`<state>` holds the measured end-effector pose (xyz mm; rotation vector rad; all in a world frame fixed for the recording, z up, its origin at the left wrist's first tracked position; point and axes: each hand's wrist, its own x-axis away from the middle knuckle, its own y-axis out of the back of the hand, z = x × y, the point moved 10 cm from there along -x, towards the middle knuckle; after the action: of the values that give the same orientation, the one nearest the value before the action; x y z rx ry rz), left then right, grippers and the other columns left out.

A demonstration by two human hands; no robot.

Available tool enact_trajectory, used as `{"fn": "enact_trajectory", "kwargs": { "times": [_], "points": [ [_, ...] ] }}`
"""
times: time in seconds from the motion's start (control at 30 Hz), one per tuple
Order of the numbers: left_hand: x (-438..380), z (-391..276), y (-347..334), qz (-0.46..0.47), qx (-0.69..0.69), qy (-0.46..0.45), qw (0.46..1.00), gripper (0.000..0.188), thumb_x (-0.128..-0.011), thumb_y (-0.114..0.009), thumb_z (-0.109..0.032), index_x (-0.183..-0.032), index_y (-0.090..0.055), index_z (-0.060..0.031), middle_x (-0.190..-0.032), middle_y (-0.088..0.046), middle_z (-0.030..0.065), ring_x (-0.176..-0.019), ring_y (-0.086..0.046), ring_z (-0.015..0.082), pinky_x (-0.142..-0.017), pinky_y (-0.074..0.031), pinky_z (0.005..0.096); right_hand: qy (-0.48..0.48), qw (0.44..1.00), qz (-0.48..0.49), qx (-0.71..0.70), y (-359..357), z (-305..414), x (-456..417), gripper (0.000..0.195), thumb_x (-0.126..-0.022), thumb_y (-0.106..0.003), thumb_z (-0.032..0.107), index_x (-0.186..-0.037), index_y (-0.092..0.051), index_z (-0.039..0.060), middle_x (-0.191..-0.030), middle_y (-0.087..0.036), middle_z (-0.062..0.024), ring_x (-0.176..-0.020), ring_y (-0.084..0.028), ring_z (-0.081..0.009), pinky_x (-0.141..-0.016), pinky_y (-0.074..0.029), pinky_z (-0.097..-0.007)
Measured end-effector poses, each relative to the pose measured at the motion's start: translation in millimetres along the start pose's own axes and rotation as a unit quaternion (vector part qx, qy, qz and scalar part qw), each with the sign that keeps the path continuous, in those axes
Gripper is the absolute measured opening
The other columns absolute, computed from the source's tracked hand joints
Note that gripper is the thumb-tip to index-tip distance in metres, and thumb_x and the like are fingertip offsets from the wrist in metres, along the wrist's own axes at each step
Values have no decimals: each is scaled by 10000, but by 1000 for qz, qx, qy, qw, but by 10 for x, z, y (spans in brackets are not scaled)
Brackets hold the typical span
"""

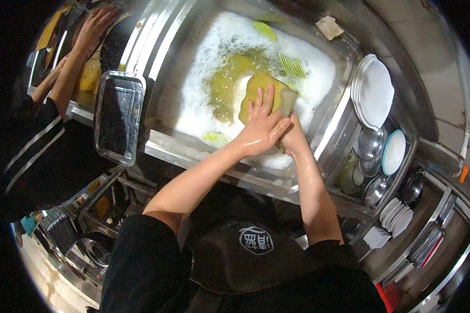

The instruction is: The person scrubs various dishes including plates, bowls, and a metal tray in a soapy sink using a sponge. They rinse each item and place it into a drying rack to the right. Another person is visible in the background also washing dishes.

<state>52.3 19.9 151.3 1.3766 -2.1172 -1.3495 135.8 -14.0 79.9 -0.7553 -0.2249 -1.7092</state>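
My left hand (260, 131) lies with its fingers spread on a flat, wet, yellow-brown piece (254, 86), a cloth or a dish; which one I cannot tell. Close beside it my right hand (296, 137) grips this piece at its lower right edge, most of its fingers hidden. A greyish flap (288, 101) shows just above the right hand. Both hands are over a steel sink basin (331, 129) of cloudy water and white foam (317, 72). In the foam lie a light green spoon-like piece (264, 30) and a green ribbed piece (291, 65).
A co-worker's forearm (68, 68) reaches in at upper left. A steel tray (119, 117) leans by the sink's left side. At right stand stacked white plates (372, 92), metal bowls (370, 143) and a white bowl with a teal rim (394, 152). A folded cloth (329, 28) lies on the far rim.
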Motion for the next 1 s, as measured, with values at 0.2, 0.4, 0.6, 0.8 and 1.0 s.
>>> {"fn": "enact_trajectory", "kwargs": {
  "times": [0.2, 0.4, 0.6, 0.8, 1.0],
  "points": [
    [-321, 1163, -383, 20, 365, 332, 869, 579, -962, -367, -440, -1312, -454, 12, -1297, -489, 240, -1212, -467, 340, -1029, -339, 395, 67, 997, -27, 9, -134, 274, 455, 547, -745, -637, -60, -1257, -448, -25, -1094, -591, -90, -1003, -569, -178, -891, -464, -318],
    [318, 1802, -1064, -27, 573, 546, 611, 458, -948, -390, -372, -1073, -616, 5, -1012, -638, 157, -909, -610, 294, -838, -455, 392, 18, 996, 31, 85, -195, 95, 516, 552, -756, -719, 23, -1248, -478, -33, -1091, -600, -108, -1024, -562, -175, -871, -474, -328],
    [-786, -16, 153, 45, 76, -71, 994, 266, -885, -486, -258, -870, -647, -47, -839, -607, 151, -837, -545, 362, -800, -424, 448, -22, 991, 39, 122, 40, 209, 157, 433, -713, -762, 37, -1088, -571, -66, -993, -643, -110, -904, -598, -164, -797, -490, -320],
    [-717, 551, 44, -74, 211, 28, 974, 249, -884, -509, -274, -955, -683, -110, -999, -637, 140, -983, -554, 350, -906, -405, 404, 74, 995, -55, 36, 12, 285, 199, 369, -714, -655, -25, -1071, -568, -60, -927, -646, -79, -825, -606, -143, -732, -493, -282],
    [514, 1502, -1339, -83, 611, 520, 591, 596, -988, -256, -503, -1326, -427, -43, -1250, -510, 149, -1087, -552, 285, -968, -411, 380, 158, 968, -133, 143, -120, 495, 497, 372, -732, -680, 6, -1083, -572, -54, -926, -648, -84, -832, -603, -137, -753, -491, -278]
  ]
}}
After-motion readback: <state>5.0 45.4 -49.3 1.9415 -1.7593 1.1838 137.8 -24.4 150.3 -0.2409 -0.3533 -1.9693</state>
